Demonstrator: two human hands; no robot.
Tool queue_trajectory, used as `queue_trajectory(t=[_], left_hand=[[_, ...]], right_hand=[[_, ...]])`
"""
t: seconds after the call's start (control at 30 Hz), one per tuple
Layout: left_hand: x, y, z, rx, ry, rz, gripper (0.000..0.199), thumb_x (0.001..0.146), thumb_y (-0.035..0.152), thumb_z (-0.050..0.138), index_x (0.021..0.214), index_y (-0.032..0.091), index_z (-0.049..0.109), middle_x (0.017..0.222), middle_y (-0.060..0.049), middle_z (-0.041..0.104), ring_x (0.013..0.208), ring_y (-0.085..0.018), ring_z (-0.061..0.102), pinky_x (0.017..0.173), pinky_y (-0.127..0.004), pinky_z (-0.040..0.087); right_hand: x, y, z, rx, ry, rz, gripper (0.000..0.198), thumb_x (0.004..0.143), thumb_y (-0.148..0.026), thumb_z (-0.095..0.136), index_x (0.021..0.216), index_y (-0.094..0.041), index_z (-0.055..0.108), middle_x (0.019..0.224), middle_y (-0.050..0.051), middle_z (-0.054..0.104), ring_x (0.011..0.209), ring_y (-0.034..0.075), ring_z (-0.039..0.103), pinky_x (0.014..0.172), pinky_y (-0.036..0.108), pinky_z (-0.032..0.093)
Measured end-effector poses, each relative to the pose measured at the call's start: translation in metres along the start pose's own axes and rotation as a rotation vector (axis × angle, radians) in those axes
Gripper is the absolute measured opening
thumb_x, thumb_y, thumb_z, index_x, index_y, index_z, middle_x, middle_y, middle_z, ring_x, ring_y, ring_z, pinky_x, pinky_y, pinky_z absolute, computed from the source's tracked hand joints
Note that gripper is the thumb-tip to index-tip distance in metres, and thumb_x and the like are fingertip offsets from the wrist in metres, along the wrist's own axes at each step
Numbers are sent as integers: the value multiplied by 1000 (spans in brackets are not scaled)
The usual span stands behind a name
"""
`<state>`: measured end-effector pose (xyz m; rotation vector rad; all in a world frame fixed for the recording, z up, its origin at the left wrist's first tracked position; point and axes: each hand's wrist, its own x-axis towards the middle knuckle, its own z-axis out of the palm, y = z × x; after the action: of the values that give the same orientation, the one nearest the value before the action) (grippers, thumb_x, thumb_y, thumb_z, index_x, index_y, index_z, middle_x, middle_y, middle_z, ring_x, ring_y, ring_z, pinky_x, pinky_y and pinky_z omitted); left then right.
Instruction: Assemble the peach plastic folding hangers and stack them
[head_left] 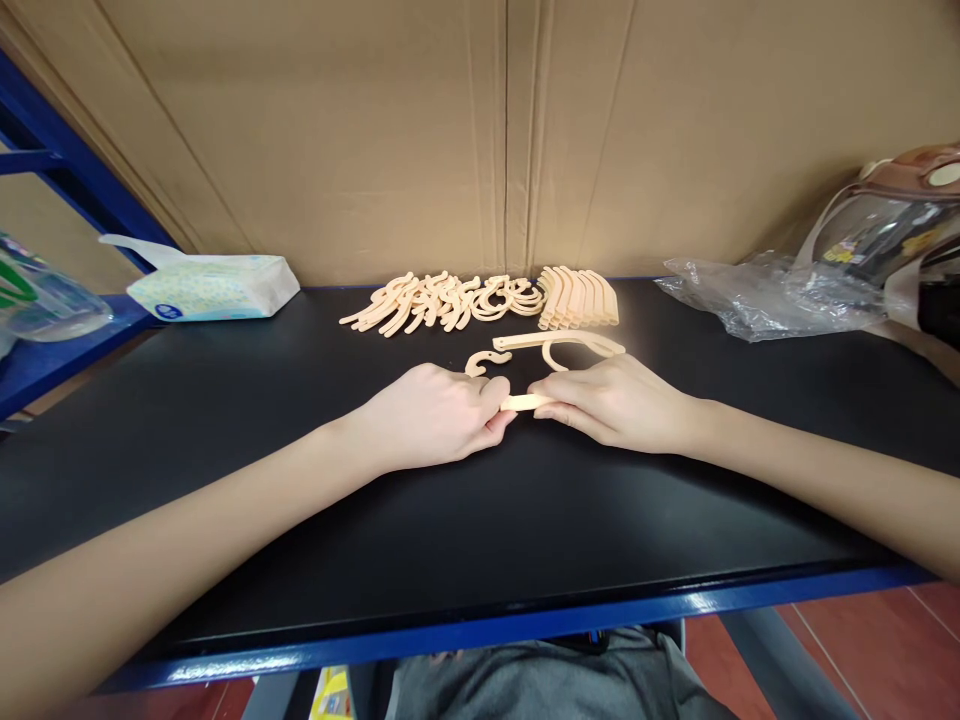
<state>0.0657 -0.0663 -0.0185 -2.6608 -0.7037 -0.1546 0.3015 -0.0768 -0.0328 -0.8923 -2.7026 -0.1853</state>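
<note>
My left hand [450, 415] and my right hand [611, 402] meet near the middle of the black table, fingers pinched on the two ends of a cream plastic hanger piece [525, 402]. Only its short middle stretch shows; the fingers cover the rest. Just beyond my left hand lies a curved cream hanger hook [487, 360]. A long cream hanger arm [559, 341] lies behind my right hand. Close to that arm, a thin curved cream piece [551, 355] is partly hidden by my right hand.
Along the back edge are a pile of cream hanger parts [427, 302] and a neat row of hanger arms [577, 298]. A tissue pack [214, 287] sits back left, a clear plastic bag [765, 295] back right. Cardboard [360, 140] stands behind the black table [450, 540].
</note>
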Motion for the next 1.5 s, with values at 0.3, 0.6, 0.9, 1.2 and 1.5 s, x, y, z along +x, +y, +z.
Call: queue_trajectory(t=[0.3,0.6,0.9,1.2,1.5], left_hand=[[2,1,-3,-34,-9,22,27,96,30,37,75,17,48,65,-1,64,57,-15,63,44,-26,24],[2,8,-8,-40,-63,-15,25,100,28,31,82,18,45,69,-1,66,57,-15,63,45,-25,26],[0,3,-2,30,19,-42,24,99,25,31,82,17,46,61,2,59,48,-13,58,41,-25,22],[-2,1,-4,48,171,151,24,95,26,34,76,18,47,62,2,59,49,-13,56,43,-26,27],[0,-1,-9,-87,128,248,25,76,9,42,95,14,59,81,-5,60,78,-21,55,63,-30,44]], right_hand=[[0,-1,0,-23,-5,-24,41,103,-37,28,106,-17,63,84,5,71,67,15,62,57,26,33],[3,-6,-5,-29,85,-84,31,100,-33,37,109,-16,61,89,5,66,71,14,60,58,25,39],[3,9,-7,-69,468,111,26,95,-30,47,85,-18,67,107,10,65,95,21,61,79,34,48],[4,22,2,190,238,308,31,97,-35,43,92,-19,70,106,6,66,101,21,61,86,34,47],[3,25,6,214,193,338,24,87,-14,47,96,-20,68,106,3,64,83,16,61,77,30,46]])
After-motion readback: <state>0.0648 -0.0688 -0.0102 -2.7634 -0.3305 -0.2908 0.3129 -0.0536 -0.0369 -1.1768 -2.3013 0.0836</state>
